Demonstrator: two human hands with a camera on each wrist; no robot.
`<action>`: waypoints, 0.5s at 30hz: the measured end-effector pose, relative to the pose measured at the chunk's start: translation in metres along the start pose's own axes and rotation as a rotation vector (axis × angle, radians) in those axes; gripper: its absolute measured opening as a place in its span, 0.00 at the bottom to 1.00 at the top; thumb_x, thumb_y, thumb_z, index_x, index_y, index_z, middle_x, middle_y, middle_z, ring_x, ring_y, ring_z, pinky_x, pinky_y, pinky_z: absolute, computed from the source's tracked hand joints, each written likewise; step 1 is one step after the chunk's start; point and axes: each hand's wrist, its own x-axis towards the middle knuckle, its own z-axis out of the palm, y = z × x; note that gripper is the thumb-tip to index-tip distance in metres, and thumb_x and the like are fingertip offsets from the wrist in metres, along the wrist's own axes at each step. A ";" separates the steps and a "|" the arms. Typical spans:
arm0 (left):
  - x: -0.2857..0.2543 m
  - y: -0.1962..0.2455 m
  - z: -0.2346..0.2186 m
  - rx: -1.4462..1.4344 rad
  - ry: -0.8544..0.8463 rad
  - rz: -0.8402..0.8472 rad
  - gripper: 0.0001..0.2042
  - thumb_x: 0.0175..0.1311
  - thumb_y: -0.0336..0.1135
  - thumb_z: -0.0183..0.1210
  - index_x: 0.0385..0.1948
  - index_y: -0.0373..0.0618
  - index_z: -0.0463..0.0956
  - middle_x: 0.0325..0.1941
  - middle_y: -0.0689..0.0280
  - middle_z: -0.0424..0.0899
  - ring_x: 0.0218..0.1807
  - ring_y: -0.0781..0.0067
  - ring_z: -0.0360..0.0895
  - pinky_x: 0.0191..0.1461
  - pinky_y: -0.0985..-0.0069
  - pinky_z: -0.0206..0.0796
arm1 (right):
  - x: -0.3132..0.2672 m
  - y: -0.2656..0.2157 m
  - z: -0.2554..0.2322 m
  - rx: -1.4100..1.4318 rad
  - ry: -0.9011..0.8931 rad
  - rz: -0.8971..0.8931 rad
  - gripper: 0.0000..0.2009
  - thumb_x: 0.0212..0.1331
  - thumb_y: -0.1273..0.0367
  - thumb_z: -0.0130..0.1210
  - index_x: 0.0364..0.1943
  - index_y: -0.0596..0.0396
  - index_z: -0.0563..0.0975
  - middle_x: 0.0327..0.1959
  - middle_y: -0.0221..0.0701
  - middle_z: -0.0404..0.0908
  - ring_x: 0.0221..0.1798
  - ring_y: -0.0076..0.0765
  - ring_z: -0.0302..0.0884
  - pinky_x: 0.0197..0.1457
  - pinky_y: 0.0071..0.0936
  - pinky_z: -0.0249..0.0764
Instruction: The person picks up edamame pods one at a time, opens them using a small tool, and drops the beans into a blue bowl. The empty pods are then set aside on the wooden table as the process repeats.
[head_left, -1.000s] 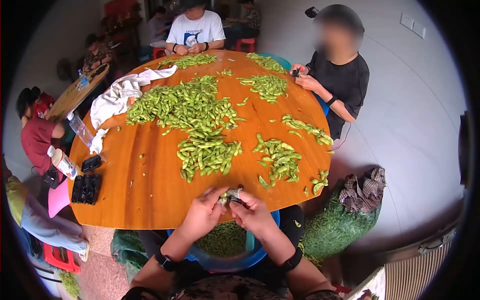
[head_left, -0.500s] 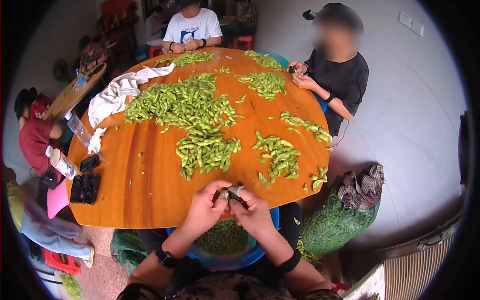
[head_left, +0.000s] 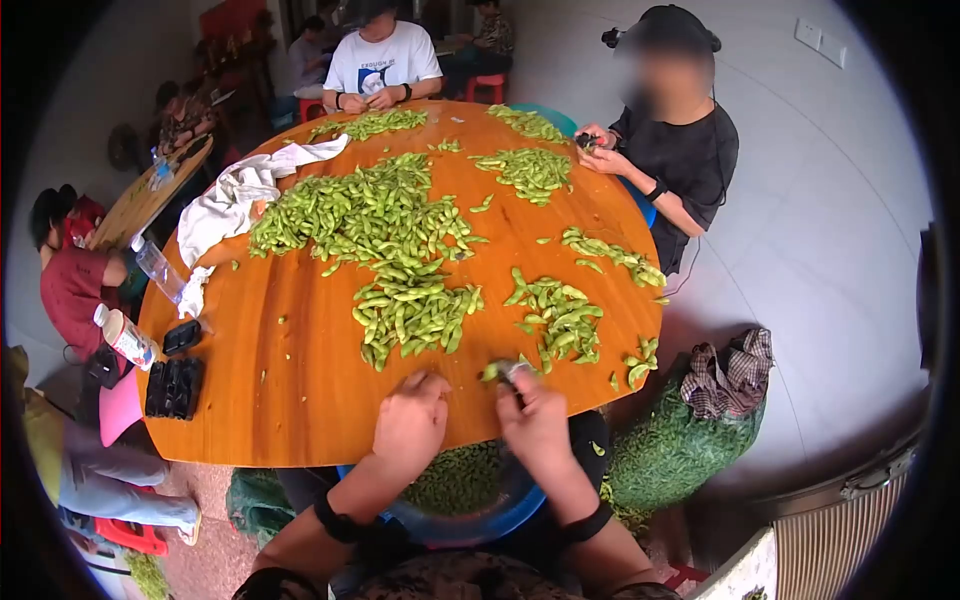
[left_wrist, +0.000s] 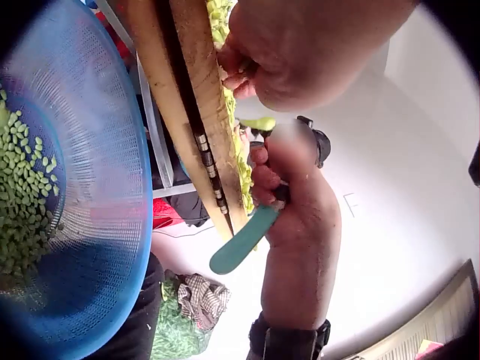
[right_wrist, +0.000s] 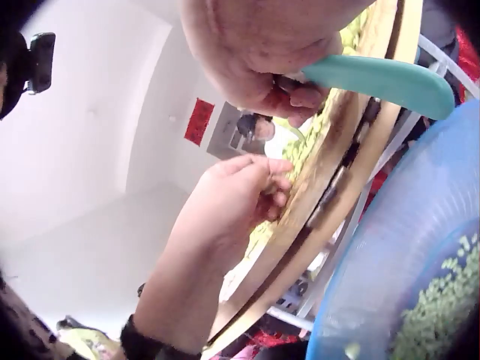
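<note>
My right hand point(head_left: 537, 425) is over the table's near edge, curled round a tool whose teal handle point(left_wrist: 244, 241) sticks out past the palm in the left wrist view. A green pod point(head_left: 490, 371) is at its fingertips. My left hand point(head_left: 411, 420) is apart from it, to the left, fingers curled in; nothing can be made out in them, also in the right wrist view, where the left hand point(right_wrist: 225, 206) is below the right. Ahead lies a heap of pods point(head_left: 415, 315). Under the hands stands a blue basket point(left_wrist: 124, 187) with shelled beans point(left_wrist: 22, 195).
More pods point(head_left: 562, 318) lie to the right on the round table point(head_left: 240, 400). At the left are a white cloth point(head_left: 225, 205), bottles point(head_left: 125, 337) and black trays point(head_left: 174, 387). People sit across and at the right. A full green net sack point(head_left: 670, 450) stands right of the table.
My hands were together at the near edge, working on a small thing; now they are apart, the left lower and the right further right, with a green pod showing at the right fingertips.
</note>
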 end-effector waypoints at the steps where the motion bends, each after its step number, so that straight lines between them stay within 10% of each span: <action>1: 0.006 -0.002 -0.006 0.110 0.027 0.152 0.08 0.52 0.23 0.54 0.34 0.40 0.74 0.32 0.55 0.77 0.30 0.50 0.77 0.35 0.59 0.71 | 0.007 0.002 -0.011 -0.130 0.019 0.020 0.10 0.55 0.76 0.53 0.42 0.58 0.77 0.28 0.47 0.79 0.32 0.55 0.79 0.33 0.36 0.75; 5: 0.034 0.004 -0.009 0.271 0.071 0.202 0.06 0.53 0.27 0.56 0.32 0.39 0.73 0.34 0.53 0.77 0.31 0.48 0.78 0.36 0.57 0.72 | 0.024 0.016 -0.038 -0.410 0.012 0.030 0.06 0.56 0.72 0.52 0.36 0.59 0.74 0.27 0.50 0.78 0.32 0.60 0.76 0.34 0.49 0.72; 15: 0.067 -0.013 0.011 0.274 -0.147 -0.011 0.06 0.53 0.28 0.58 0.32 0.40 0.73 0.35 0.52 0.77 0.37 0.48 0.78 0.41 0.60 0.72 | 0.012 0.017 -0.013 -0.196 -0.048 -0.110 0.08 0.56 0.74 0.53 0.39 0.61 0.74 0.27 0.50 0.77 0.31 0.59 0.76 0.33 0.44 0.72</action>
